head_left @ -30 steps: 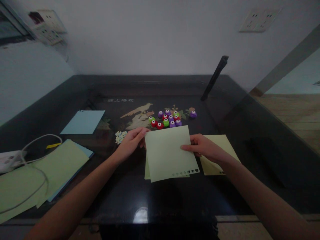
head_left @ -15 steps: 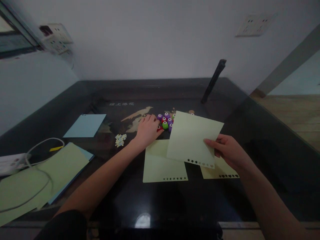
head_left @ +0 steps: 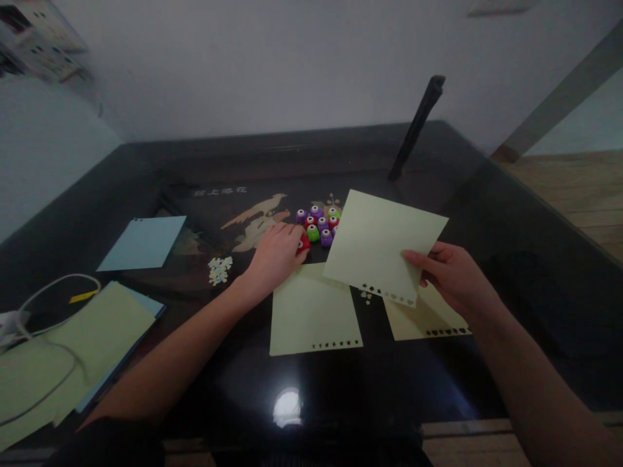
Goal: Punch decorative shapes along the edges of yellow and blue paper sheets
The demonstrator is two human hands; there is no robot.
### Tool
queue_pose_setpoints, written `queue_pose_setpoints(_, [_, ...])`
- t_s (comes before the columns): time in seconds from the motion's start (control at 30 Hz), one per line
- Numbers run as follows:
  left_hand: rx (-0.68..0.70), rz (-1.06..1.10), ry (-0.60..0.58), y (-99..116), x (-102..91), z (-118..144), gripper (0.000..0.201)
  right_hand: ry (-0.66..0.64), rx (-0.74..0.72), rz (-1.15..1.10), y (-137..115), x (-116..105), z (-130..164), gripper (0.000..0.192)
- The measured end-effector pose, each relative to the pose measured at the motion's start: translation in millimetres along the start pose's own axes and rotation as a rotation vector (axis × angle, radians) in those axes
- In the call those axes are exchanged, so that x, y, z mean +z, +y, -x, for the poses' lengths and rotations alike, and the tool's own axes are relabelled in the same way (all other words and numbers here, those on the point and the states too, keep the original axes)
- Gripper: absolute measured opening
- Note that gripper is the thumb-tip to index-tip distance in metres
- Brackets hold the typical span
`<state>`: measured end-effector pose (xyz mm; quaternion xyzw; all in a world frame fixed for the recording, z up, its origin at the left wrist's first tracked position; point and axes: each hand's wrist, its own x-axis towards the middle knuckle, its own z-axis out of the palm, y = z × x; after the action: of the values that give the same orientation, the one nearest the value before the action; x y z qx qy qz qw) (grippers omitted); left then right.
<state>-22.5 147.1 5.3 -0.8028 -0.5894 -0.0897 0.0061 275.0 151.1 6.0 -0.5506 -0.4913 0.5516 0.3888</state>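
**Punched sheet held above the table, red punch under the other hand**

Purple and green punches (head_left: 318, 224) cluster at centre, beside the left hand (head_left: 275, 254) closed over a red punch (head_left: 304, 242). The right hand (head_left: 450, 275) pinches a pale green sheet (head_left: 382, 243), its lower edge punched with stars and hearts, right of centre. Two more sheets (head_left: 311, 311) lie on the glossy black table (head_left: 511, 259).
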Motion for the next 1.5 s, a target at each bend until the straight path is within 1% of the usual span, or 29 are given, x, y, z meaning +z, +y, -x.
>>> queue_pose_setpoints(0.13, [-0.003,0.233,0.014,9.6,-22.9,6.3,0.034,0.049,-0.037,-0.018,-2.8,-2.6,0.1,0.022])
queue_pose_setpoints(0.17, [0.009,0.322,0.021,12.1,-29.2,8.2,0.038,0.063,-0.042,-0.024,-3.8,-3.4,0.4,0.021])
queue_pose_setpoints(0.23, [0.023,0.522,-0.004,16.4,-41.0,11.8,0.047,0.084,-0.047,-0.032,-5.8,-5.6,1.4,0.021])
queue_pose_setpoints(0.3, [0.034,0.748,-0.065,19.9,-50.2,14.6,0.050,0.090,-0.048,-0.039,-7.9,-8.1,2.6,0.020])
queue_pose_setpoints(0.33, [0.038,0.867,-0.117,21.7,-53.4,15.6,0.048,0.091,-0.048,-0.045,-9.0,-9.2,3.2,0.020])
queue_pose_setpoints(0.4, [0.042,1.086,-0.261,26.0,-56.5,16.7,0.036,0.099,-0.039,-0.074,-11.1,-11.0,4.4,0.018])
queue_pose_setpoints(0.47, [0.007,1.245,-0.382,31.7,-54.5,16.8,0.024,0.105,-0.022,-0.115,-13.0,-11.9,5.4,0.016])
queue_pose_setpoints(0.5, [-0.027,1.299,-0.404,34.9,-51.5,16.8,0.019,0.108,-0.015,-0.132,-13.7,-12.1,5.7,0.015])
queue_pose_setpoints(0.57, [-0.116,1.374,-0.378,41.4,-42.9,16.8,0.015,0.114,-0.012,-0.150,-14.3,-12.4,5.7,0.013])
queue_pose_setpoints(0.63, [-0.200,1.443,-0.351,47.0,-32.7,17.3,0.014,0.123,-0.019,-0.156,-13.9,-12.7,4.9,0.013])
queue_pose_setpoints(0.67, [-0.237,1.497,-0.362,49.3,-28.0,17.8,0.014,0.129,-0.022,-0.161,-13.4,-12.9,4.5,0.013])
queue_pose_setpoints(0.77, [-0.367,1.718,-0.435,54.0,-18.5,19.3,0.014,0.135,-0.028,-0.179,-12.4,-13.5,3.7,0.013])
queue_pose_setpoints(0.8, [-0.408,1.788,-0.453,55.2,-16.9,19.7,0.017,0.131,-0.035,-0.181,-12.2,-13.6,3.6,0.013])
queue_pose_setpoints(0.83, [-0.432,1.848,-0.467,56.5,-16.0,20.0,0.021,0.123,-0.044,-0.179,-12.0,-13.6,3.7,0.014])
queue_pose_setpoints(0.9, [-0.435,1.945,-0.483,60.5,-15.0,19.9,0.027,0.102,-0.062,-0.155,-11.7,-13.5,3.6,0.015])
queue_pose_setpoints(1.03, [-0.420,2.011,-0.539,76.4,-10.7,19.3,0.024,0.080,-0.099,-0.134,-9.6,-13.4,2.3,0.019])
queue_pose_setpoints(1.07, [-0.421,2.024,-0.537,81.2,-8.8,19.5,0.026,0.077,-0.106,-0.143,-9.0,-13.5,1.9,0.019])
queue_pose_setpoints(1.17, [-0.427,2.093,-0.477,91.7,-2.5,21.7,0.034,0.063,-0.121,-0.156,-7.5,-14.4,1.9,0.020])
queue_pose_setpoints(1.27, [-0.434,2.107,-0.457,92.2,0.8,25.3,0.036,0.061,-0.129,-0.151,-7.5,-14.5,3.6,0.018])
queue_pose_setpoints(1.37, [-0.461,2.049,-0.514,87.4,-1.4,27.3,0.027,0.082,-0.155,-0.147,-8.6,-12.9,6.1,0.014])
queue_pose_setpoints(1.43, [-0.487,2.010,-0.548,85.8,-4.8,27.3,0.025,0.110,-0.185,-0.155,-9.5,-11.2,7.3,0.015])
queue_pose_setpoints(1.5, [-0.485,1.968,-0.532,86.5,-8.1,26.8,0.028,0.139,-0.211,-0.158,-10.0,-9.7,8.0,0.017])
